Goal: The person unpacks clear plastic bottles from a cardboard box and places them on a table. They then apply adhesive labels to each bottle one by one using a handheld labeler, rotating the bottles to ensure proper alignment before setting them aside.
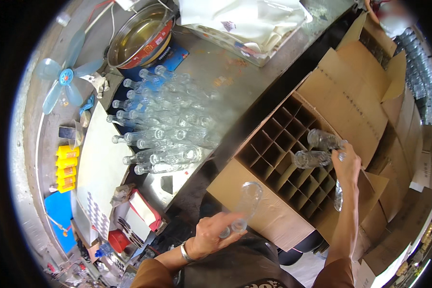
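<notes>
My left hand (pixel 211 235) grips a clear glass bottle (pixel 247 199) by its neck, the bottle's base pointing up over the near flap of an open cardboard box (pixel 254 204). The box has a cardboard grid of cells (pixel 288 158) inside. My right hand (pixel 346 165) reaches over the far right of the grid and holds two clear bottles (pixel 319 149) lying sideways above the cells. Another bottle (pixel 338 197) stands in a cell just below that hand.
Several empty clear bottles (pixel 163 120) lie piled on the grey table to the left. A metal basin (pixel 139 36), a blue fan (pixel 65 77), a white bag (pixel 240 21) and yellow items (pixel 66 168) surround them. More cardboard boxes (pixel 393 120) stand on the right.
</notes>
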A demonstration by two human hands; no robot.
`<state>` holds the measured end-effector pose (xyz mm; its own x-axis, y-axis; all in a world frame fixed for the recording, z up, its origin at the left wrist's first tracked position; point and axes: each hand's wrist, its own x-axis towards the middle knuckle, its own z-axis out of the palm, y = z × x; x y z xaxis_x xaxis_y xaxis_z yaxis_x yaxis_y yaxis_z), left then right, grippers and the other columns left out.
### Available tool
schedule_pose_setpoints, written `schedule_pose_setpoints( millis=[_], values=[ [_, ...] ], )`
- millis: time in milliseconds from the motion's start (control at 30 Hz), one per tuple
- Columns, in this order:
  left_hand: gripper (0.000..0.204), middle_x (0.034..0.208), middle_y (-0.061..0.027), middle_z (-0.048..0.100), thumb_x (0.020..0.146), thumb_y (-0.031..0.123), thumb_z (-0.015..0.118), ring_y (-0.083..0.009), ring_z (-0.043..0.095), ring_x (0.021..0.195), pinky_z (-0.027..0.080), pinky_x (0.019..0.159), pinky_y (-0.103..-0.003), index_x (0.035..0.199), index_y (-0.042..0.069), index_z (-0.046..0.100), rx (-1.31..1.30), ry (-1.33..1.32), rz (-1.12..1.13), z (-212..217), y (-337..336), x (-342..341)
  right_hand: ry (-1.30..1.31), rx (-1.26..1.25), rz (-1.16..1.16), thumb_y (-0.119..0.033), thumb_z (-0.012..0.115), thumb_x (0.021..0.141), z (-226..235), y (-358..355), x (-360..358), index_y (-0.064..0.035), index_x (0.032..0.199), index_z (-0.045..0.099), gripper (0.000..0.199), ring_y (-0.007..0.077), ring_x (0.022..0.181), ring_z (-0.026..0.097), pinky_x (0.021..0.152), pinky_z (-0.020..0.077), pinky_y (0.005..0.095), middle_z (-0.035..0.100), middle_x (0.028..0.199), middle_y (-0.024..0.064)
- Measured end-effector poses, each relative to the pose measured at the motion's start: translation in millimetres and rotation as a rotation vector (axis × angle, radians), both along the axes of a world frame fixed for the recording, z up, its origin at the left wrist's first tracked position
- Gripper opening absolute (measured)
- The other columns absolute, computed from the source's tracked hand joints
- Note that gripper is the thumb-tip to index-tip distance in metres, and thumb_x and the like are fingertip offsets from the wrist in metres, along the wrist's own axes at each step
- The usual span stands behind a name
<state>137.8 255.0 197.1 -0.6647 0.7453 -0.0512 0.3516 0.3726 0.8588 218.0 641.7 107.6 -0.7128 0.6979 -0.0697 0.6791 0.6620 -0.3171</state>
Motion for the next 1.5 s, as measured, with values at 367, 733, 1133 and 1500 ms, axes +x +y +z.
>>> schedule_pose_setpoints(
  millis=[367, 733, 1133, 1500],
  values=[
    [0.048, 0.080, -0.0078, 0.068, 0.074, 0.017, 0.085, -0.0237, 0.067, 0.069, 0.051, 0.059, -0.033, 0.118, 0.008, 0.066, -0.006, 0.145, 0.164, 89, -139, -50, 0.263, 0.133, 0.213, -0.009, 0.073, 0.079, 250, -104, -46, -0.0023, 0.097, 0.069, 0.020, 0.0292, 0.073, 0.070, 0.069, 0.0532, 0.0356, 0.070, 0.081, 0.0178],
    [0.036, 0.086, -0.0134, 0.065, 0.087, 0.016, 0.071, -0.0206, 0.062, 0.060, 0.049, 0.059, -0.034, 0.116, -0.003, 0.063, 0.048, 0.297, 0.476, 112, -237, -38, 0.466, -0.057, 0.238, -0.011, 0.074, 0.078, 301, -180, -29, -0.0047, 0.096, 0.072, 0.019, 0.0306, 0.079, 0.072, 0.071, 0.0563, 0.0361, 0.072, 0.090, 0.0148],
    [0.032, 0.076, -0.0060, 0.062, 0.095, 0.012, 0.056, -0.0088, 0.049, 0.050, 0.041, 0.050, -0.025, 0.121, -0.006, 0.059, 0.106, 0.314, 0.547, 145, -198, 25, 0.422, 0.224, 0.081, -0.016, 0.075, 0.078, 289, -116, 72, -0.0045, 0.095, 0.068, 0.021, 0.0365, 0.067, 0.066, 0.062, 0.0530, 0.0401, 0.067, 0.073, 0.0173],
    [0.028, 0.072, -0.0037, 0.059, 0.093, 0.007, 0.058, -0.0096, 0.054, 0.056, 0.043, 0.052, -0.024, 0.117, -0.006, 0.063, 0.071, 0.419, 0.851, 170, -249, 38, 0.406, -0.219, 0.646, -0.008, 0.075, 0.076, 297, -188, 31, -0.0032, 0.093, 0.069, 0.019, 0.0209, 0.062, 0.066, 0.060, 0.0503, 0.0315, 0.069, 0.076, 0.0118]
  ],
)
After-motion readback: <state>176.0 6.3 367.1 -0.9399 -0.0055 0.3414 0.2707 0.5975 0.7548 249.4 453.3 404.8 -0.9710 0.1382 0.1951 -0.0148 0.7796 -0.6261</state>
